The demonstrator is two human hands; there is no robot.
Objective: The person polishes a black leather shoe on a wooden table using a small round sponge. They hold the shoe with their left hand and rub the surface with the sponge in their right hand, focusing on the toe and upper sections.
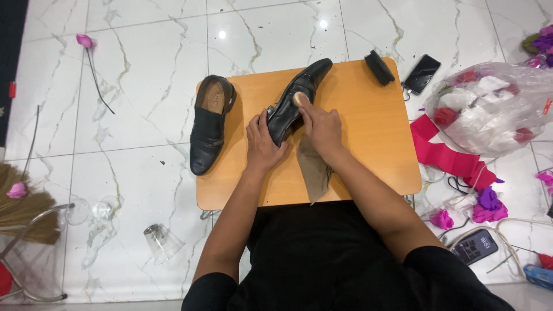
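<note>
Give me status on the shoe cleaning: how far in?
Done: can't tell; no finished result is clear. In hand: the left hand steadies one black shoe on the small wooden table while the right hand presses a brown cloth to its upper. Left: the second shoe lies untouched at the table's left edge; the brush sits unused.

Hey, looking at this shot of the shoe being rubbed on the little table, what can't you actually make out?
Head view only:
- Heel of the held shoe: covered by the left hand.
- Cloth: its upper part is hidden under the right hand.
- Phone screen: too small to read.
- Plastic bag contents: blurred by the film.
</note>
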